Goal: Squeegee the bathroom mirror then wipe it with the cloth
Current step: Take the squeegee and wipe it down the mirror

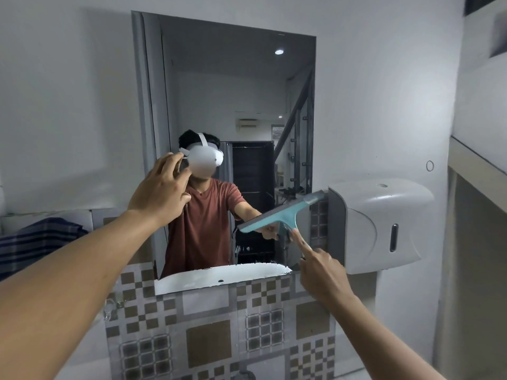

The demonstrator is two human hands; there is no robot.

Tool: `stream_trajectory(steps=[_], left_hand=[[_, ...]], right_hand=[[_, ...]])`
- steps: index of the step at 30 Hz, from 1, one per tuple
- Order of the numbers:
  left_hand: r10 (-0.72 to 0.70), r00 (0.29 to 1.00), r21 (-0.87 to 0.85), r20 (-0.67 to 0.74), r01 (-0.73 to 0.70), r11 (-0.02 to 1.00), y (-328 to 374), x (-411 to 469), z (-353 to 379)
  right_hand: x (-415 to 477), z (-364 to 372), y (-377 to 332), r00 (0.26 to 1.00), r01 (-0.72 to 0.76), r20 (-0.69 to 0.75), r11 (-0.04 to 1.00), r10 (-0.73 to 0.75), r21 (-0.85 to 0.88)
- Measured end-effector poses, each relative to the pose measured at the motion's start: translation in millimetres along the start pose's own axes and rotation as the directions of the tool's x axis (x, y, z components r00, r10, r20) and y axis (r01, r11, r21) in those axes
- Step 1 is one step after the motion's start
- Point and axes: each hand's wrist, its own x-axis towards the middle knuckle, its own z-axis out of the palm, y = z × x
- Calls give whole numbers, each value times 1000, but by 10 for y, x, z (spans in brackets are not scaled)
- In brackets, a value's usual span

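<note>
A tall frameless mirror (236, 105) hangs on the white wall ahead. My right hand (319, 272) grips the handle of a teal squeegee (277, 215), index finger stretched along it. Its blade lies tilted against the mirror's lower right part, right end higher. My left hand (162, 190) is raised in front of the mirror's left side, fingers spread, holding nothing. A dark blue striped cloth (35, 242) lies on the ledge at the far left.
A white wall dispenser (384, 223) is mounted just right of the mirror, close to the squeegee's upper end. Brown-and-grey patterned tiles (219, 325) cover the wall below. A white ledge (477, 163) runs along the right wall.
</note>
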Motion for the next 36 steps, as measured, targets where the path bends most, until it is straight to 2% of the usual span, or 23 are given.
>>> stream_trajectory(steps=[7, 15, 21, 29, 33, 36], left_hand=[[8, 1000, 14, 3, -8, 1000, -13, 15, 0], [36, 999, 74, -3, -35, 997, -76, 37, -32], [63, 998, 76, 5, -63, 995, -148, 64, -15], [84, 996, 73, -9, -84, 994, -224, 128, -17], [92, 996, 83, -9, -91, 992, -240, 141, 11], [99, 995, 82, -20, -97, 992, -268, 156, 5]], right_hand=[[-127, 115, -239, 997, -82, 12, 983, 82, 164], [-128, 213, -335, 995, -96, 16, 951, 95, 294], [-161, 315, -407, 989, -141, 106, 846, 100, 515], [-241, 444, -650, 984, -179, 99, 783, 149, 595], [-322, 508, -895, 973, -226, 123, 716, 194, 660], [-378, 606, -1106, 966, -248, 141, 620, 217, 744]])
